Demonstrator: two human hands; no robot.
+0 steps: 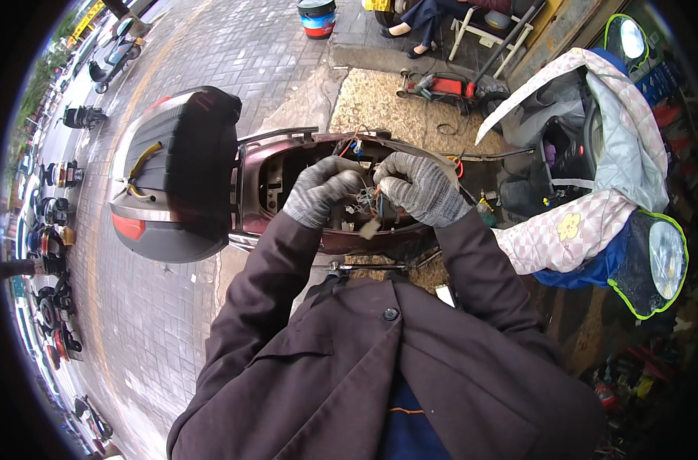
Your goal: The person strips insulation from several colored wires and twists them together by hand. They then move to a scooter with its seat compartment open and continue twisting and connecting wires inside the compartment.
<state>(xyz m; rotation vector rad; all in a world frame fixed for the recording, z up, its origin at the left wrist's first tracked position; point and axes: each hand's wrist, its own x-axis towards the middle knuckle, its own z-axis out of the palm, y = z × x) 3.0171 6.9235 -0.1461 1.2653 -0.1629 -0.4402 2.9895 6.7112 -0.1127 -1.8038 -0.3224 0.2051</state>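
Both my hands wear grey knit gloves and meet over the open body of a dark red scooter (341,244). My left hand (324,188) is closed in a pinch on thin wires (373,201) that come up out of the frame. Close beside it, my right hand (419,188) pinches wires of the same bundle; its fingertips hide the exact spot. A pale plug connector (370,228) dangles below the bundle. Red and blue wires (354,144) stick up behind my left hand.
On the left, a black top box (176,176) with a yellow strap sits on the scooter's tail. A quilted handlebar cover (571,230) spreads at the right. Beyond lie a red floor jack (445,86), a paint bucket (316,18) and a seated person's legs (422,27).
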